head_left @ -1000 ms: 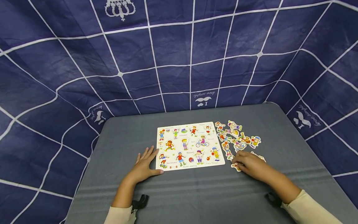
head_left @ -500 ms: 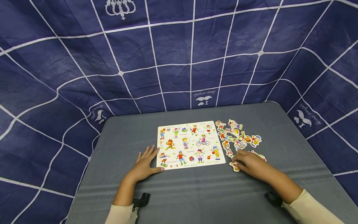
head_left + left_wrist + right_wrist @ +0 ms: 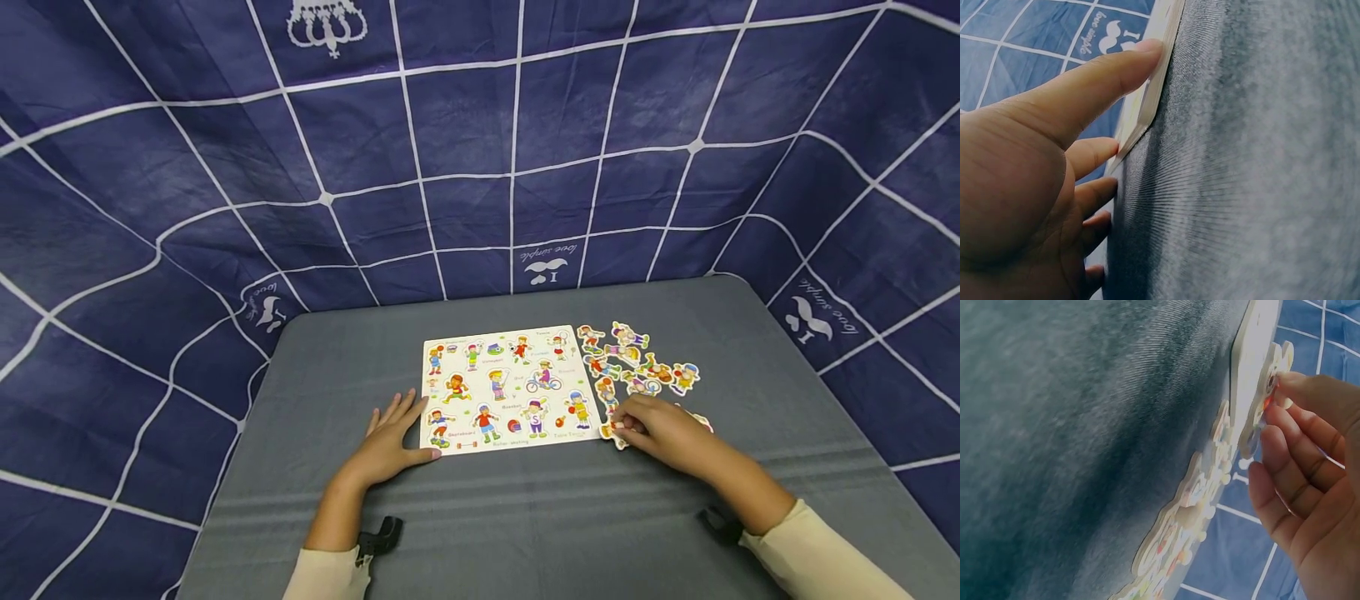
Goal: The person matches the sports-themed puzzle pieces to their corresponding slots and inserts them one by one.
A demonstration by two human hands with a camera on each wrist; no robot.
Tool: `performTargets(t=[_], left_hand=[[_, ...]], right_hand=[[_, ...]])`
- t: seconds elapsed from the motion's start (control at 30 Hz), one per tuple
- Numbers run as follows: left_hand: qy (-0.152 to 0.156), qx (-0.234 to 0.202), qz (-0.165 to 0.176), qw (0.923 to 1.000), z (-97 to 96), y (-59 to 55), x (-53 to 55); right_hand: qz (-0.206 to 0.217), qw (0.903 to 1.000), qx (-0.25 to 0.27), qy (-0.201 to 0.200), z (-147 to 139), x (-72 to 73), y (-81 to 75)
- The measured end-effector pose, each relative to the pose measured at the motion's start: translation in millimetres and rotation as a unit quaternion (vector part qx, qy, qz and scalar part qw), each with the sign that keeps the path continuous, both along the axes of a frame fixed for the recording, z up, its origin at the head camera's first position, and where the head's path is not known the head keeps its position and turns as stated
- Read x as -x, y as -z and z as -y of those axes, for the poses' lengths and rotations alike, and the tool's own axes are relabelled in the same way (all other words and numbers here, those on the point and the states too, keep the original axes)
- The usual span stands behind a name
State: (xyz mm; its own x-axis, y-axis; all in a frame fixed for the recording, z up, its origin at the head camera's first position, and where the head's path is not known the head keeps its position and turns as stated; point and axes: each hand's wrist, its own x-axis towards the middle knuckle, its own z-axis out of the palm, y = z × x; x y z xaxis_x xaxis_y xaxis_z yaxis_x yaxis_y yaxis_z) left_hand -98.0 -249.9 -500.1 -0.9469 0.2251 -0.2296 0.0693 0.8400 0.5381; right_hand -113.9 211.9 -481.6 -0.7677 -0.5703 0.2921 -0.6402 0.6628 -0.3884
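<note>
A white puzzle board [image 3: 500,412] with printed children playing sports lies flat on the table. My left hand [image 3: 387,439] rests at its left edge with the fingers spread. In the left wrist view, the thumb [image 3: 1129,62] lies on the board's rim, and two fingertips reach its corner. My right hand [image 3: 663,429] pinches a flat, figure-shaped puzzle piece [image 3: 1249,439] between thumb and fingers. In the head view, that piece overlaps the board's lower right corner, and the fingers hide part of it. The right wrist view shows it raised and tilted beside the board.
Several loose puzzle pieces [image 3: 657,369] lie to the right of the board, some close together. Another piece [image 3: 701,419] shows partly behind the right hand. The grey cloth-covered table [image 3: 525,517] is bordered by a dark blue curtain [image 3: 465,217] with white lines.
The right hand has moved left and slightly away from me, bringing the pinched piece to the board's corner. The left hand has stayed in place.
</note>
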Motion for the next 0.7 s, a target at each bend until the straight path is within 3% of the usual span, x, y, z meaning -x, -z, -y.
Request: performTargets(t=[0.33, 0.7], left_hand=[[0.001, 0.0, -0.005, 1.0, 1.1, 2.1, 0.2], [-0.001, 0.0, -0.005, 1.0, 0.6, 2.1, 0.3]], right_hand=[[0.053, 0.9981, 0.017, 0.027, 10.6, 7.2, -5.0], [0.071, 0.9949, 0.055, 0.044, 21.2, 17.0, -6.1]])
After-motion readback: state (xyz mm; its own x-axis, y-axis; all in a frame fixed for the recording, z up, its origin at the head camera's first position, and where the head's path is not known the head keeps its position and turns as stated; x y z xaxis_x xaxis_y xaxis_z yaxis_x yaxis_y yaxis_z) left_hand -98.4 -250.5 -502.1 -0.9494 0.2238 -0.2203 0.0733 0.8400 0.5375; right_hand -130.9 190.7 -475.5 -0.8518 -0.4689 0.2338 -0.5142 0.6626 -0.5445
